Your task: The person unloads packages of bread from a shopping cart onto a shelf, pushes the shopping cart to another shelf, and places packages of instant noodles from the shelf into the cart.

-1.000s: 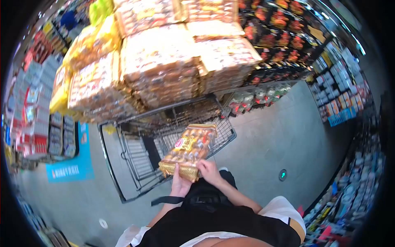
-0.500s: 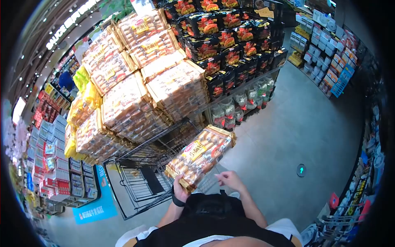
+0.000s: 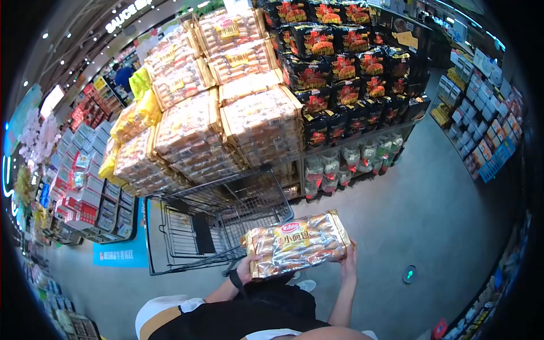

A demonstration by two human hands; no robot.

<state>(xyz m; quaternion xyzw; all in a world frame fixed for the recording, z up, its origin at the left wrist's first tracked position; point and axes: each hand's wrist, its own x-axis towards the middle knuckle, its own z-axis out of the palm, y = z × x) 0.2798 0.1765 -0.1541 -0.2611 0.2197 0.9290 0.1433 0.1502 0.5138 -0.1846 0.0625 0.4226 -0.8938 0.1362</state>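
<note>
Store floor (image 3: 374,226) underfoot, and the bread pack (image 3: 297,241) was already up, left hand (image 3: 244,270) and right hand (image 3: 349,265) fingers gripping its ends, just not set down in the cart (image 3: 202,233) or anywhere.

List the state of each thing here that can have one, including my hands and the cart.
Bread pack: held level-ish at both ends, label facing up, wrapper seemingly unopened.
Left hand: gripping the pack's left end.
Right hand: gripping its right end.
Shopping cart: upright on the floor.
Displayed bread packs: stacked.
Black packages: stacked in rows.
Overhead sign: lit.
</note>
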